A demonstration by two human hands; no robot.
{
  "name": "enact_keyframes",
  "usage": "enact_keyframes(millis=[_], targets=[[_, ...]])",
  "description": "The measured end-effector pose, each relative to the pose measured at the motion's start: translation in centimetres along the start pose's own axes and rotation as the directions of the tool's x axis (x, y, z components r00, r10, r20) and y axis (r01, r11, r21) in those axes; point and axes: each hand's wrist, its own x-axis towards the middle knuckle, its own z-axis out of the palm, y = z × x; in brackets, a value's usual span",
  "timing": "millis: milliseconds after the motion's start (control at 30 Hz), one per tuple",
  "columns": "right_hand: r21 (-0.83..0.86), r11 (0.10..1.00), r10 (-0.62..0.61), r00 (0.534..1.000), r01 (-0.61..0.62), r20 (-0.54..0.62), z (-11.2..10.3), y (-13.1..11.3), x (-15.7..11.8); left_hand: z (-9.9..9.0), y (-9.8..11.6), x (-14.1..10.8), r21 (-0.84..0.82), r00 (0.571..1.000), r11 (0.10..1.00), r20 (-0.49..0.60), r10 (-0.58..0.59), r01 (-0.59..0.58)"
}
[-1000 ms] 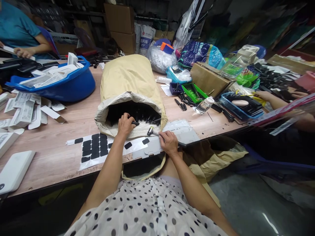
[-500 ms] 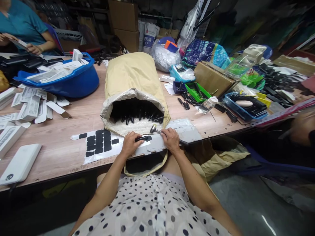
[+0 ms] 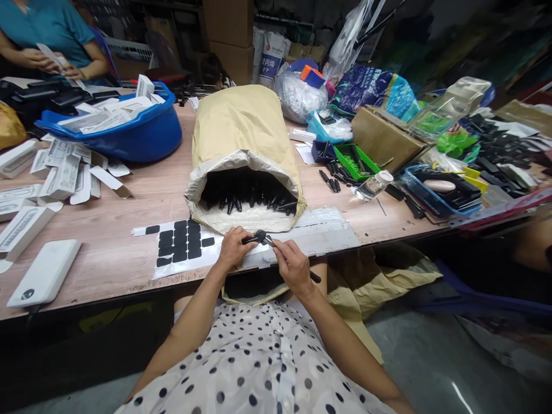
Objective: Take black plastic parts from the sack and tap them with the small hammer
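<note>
My left hand (image 3: 235, 246) is closed on a small black plastic piece (image 3: 249, 239) at the table's front edge. In my right hand (image 3: 294, 265) is a small hammer (image 3: 269, 241), its head over the far end of the black piece; whether the two touch I cannot tell. Below them lies a grey board (image 3: 319, 233). Right behind my hands an open paper sack (image 3: 245, 123) lies on its side, its mouth towards me, with many black pieces (image 3: 235, 201) inside. To the left, a white sheet (image 3: 166, 272) carries several black rounded pads (image 3: 180, 241).
A blue basin (image 3: 142, 135) of white boxes stands at left, with loose boxes (image 3: 64, 175) and a white power bank (image 3: 45, 273). To the right are a green tray (image 3: 356, 161), a bottle (image 3: 374, 185) and a blue bin (image 3: 444, 192). A co-worker (image 3: 56, 46) sits far left.
The hammer has turned, and its head has come left over the black piece. My right hand has shifted down a little. The whole view has swung slightly left.
</note>
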Motion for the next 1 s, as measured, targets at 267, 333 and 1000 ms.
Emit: enact_keyframes(millis=[267,333,1000], targets=[[-0.068,0.997,-0.020,1.000,0.019,-0.023,0.5,0.5,0.1,0.2,0.0,0.0,-0.009,1.000,1.000,-0.017,0.009,-0.009],[-0.045,0.999,0.003,0.999,-0.005,-0.046,0.3,0.7,0.0,0.3,-0.2,0.0,-0.014,1.000,1.000,-0.024,0.018,-0.019],[-0.354,0.935,0.024,0.999,-0.032,-0.028,1.3,8.2,4.1,0.3,-0.5,0.0,0.090,0.996,0.993,-0.041,0.075,-0.071]])
